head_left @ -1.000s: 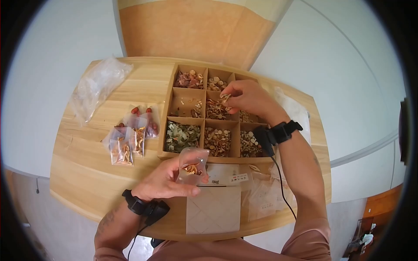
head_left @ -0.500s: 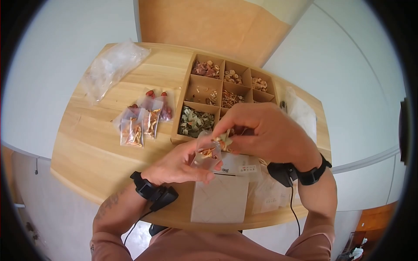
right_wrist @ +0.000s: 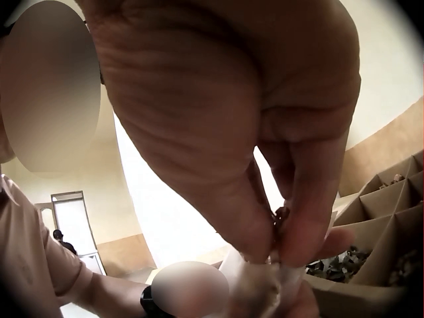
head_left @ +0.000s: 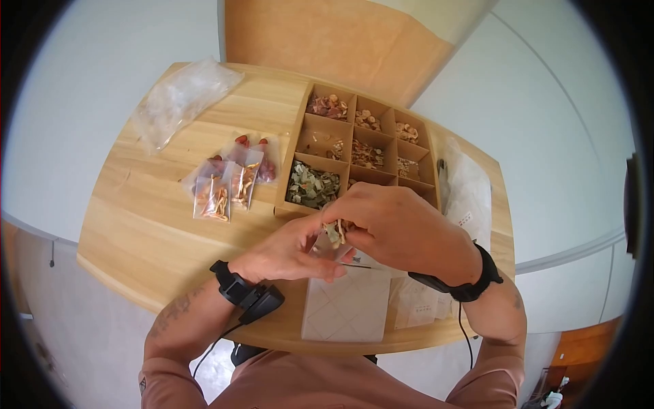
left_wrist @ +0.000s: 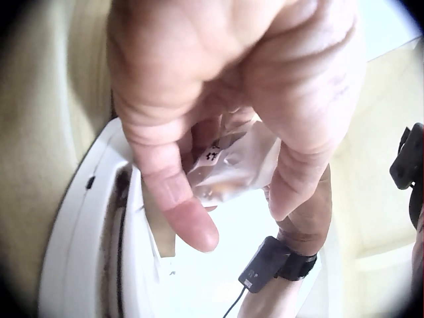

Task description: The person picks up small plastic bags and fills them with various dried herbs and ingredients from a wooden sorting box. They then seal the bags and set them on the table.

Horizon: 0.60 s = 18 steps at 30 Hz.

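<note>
My left hand [head_left: 289, 251] holds a small clear plastic pouch [left_wrist: 242, 162] between thumb and fingers, low in front of the box. Over its mouth, my right hand [head_left: 405, 225] pinches a few dried herb slices [head_left: 335, 233], pale and brownish, with its fingertips right at the rim. The right hand hides part of the pouch and the nearest compartments. Behind both hands stands a cardboard box [head_left: 291, 208] divided into compartments of dried herbs, with green leaf pieces [head_left: 313, 184] in the near left one.
Left of the box lie filled pouches [head_left: 212, 198] of dried strips and pouches of red dates [head_left: 269, 167]. A large crumpled plastic bag [head_left: 187, 102] lies at the back left, more clear plastic [head_left: 469, 187] at the right. Near the front edge are a white tile-patterned sheet [head_left: 346, 307] and flat pouches [head_left: 415, 303].
My right hand has come from the box's compartments toward me with the slices, down to the pouch in my left hand. The head view has shifted, moving the box rightward in the picture.
</note>
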{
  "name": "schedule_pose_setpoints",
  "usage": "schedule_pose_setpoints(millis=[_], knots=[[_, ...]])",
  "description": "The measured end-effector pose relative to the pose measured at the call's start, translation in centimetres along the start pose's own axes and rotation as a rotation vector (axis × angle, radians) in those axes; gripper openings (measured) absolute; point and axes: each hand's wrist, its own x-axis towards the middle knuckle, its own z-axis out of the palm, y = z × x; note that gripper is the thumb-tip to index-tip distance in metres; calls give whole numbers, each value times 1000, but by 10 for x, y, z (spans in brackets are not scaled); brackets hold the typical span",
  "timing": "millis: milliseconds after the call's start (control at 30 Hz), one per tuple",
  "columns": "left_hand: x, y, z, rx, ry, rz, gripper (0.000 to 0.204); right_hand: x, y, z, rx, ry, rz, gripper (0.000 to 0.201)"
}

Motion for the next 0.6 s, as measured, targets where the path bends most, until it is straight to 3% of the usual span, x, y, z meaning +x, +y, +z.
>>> schedule_pose_setpoints(millis=[167,367,467,600], knots=[[4,-5,-4,73,-39,78,64,-3,-6,-8,142,-2,40,27],[2,-1,0,38,-22,5,64,-6,-7,-10,249,15,70,24],[4,3,4,42,-14,112,63,-7,1,-6,223,23,64,21],[5,-5,3,19,-7,125,63,-6,5,0,256,-7,76,17]])
